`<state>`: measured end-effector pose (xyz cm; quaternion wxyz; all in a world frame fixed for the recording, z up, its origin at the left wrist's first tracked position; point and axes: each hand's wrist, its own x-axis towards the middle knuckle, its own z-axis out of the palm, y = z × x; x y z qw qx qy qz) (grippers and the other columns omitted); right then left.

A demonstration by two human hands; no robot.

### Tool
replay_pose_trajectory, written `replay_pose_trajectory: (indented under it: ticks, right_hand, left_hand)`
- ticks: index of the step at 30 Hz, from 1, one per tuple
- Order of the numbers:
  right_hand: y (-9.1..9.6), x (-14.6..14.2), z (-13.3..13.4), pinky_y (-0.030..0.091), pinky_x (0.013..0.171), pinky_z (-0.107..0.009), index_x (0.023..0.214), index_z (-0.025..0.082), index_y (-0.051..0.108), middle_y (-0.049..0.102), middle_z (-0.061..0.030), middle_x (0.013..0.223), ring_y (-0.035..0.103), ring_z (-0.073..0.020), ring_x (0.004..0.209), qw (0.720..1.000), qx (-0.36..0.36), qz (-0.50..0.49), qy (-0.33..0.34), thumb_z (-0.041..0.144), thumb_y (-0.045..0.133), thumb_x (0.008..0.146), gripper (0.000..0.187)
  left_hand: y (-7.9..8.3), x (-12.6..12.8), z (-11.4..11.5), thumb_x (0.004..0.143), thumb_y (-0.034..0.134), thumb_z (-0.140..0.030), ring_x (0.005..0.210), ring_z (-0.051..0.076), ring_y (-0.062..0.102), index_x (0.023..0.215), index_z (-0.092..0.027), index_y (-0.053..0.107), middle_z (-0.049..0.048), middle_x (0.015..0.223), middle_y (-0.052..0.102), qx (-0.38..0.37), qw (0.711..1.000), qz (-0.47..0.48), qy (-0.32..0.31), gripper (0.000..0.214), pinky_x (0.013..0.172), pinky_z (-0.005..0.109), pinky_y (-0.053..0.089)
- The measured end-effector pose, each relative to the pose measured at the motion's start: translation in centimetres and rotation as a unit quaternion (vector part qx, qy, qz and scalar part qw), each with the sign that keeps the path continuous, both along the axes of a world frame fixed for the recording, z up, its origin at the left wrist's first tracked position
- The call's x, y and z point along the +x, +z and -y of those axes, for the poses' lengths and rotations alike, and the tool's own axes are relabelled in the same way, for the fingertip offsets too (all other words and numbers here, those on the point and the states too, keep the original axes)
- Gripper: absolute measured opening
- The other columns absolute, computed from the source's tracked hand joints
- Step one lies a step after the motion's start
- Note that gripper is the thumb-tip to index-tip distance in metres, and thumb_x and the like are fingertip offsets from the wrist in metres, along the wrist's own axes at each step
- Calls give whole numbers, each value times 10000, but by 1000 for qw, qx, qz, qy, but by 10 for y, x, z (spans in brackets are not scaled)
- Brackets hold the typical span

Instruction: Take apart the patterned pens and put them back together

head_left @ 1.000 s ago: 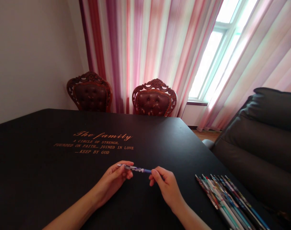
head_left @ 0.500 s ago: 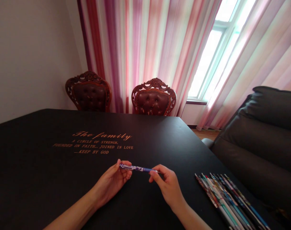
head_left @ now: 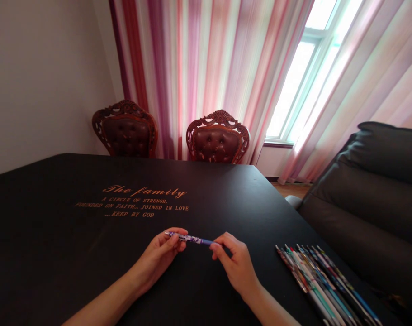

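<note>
1. L hand (head_left: pixel 161 252) is clamped on 1 end of the pen (head_left: pixel 194 239), thumb on the near side, w/ a silvery tip poking out past the thumb.
2. R hand (head_left: pixel 237 261) pinches the other, blue end betw. thumb & fingers; these fingers hide that tip, so can't tell its state.
3. Pen is approx. level betw. the 2 hands, over the near part of the black tabletop (head_left: pixel 70 258); mid barrel, patterned white & purple, is in plain view.
4. Row of pens (head_left: pixel 323 285) lies on the tabletop to the R of R hand, apart from it, side by side; its near end runs to the bottom of the view. Colours incl. white, teal, blue, dark.
5. Gold lettering (head_left: pixel 144 192) is on the tabletop, just beyond L hand.
6. 2 carved chairs w/ dark red padding, L chair (head_left: pixel 126 133) & R chair (head_left: pixel 217 141), stand at the far edge, which hides their lower parts.
7. Striped curtains (head_left: pixel 192 68) hang behind, partly covering a bright window (head_left: pixel 295 90).
8. Black padded seat (head_left: pixel 368 194) stands alongside the tabletop's R edge, beyond the row of pens.
</note>
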<state>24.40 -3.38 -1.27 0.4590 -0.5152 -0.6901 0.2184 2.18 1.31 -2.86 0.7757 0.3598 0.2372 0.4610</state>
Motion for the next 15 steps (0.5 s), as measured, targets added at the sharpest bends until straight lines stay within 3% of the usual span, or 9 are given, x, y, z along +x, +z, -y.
replay_pose_trajectory:
  ticks: [5,10,13,15]
  right_hand:
    - [-3,2,-3,420,679,-259,685,188,663,625,-9,684,580,-149,698,1000,3,12,17,305,495,954,338]
    - [-1,3,-3,438,745,-297,948,204,697,647,-26,832,570,-177,808,996,48,65,33,276,617,893,121]
    - [13,6,-1,429,778,-318,933,209,705,639,-24,832,552,-180,823,989,78,125,32,237,612,896,104]
    - [28,14,0,425,791,-326,934,216,712,626,-26,845,540,-185,847,984,102,147,-9,235,623,887,102]
  left_hand:
    - [3,-2,0,823,719,-241,779,119,583,997,-124,719,44,804,672,10,999,-42,11,210,797,212,424]
    - [3,-1,1,826,712,-295,794,131,554,1021,-142,717,40,802,658,29,993,-111,22,248,797,218,409]
    - [-5,0,-4,809,720,-355,766,139,533,1203,-187,639,25,793,643,64,990,-122,16,435,756,230,412]
    - [-11,0,-10,808,701,-421,766,153,536,1263,-197,594,42,833,662,81,989,-125,2,518,728,243,421]
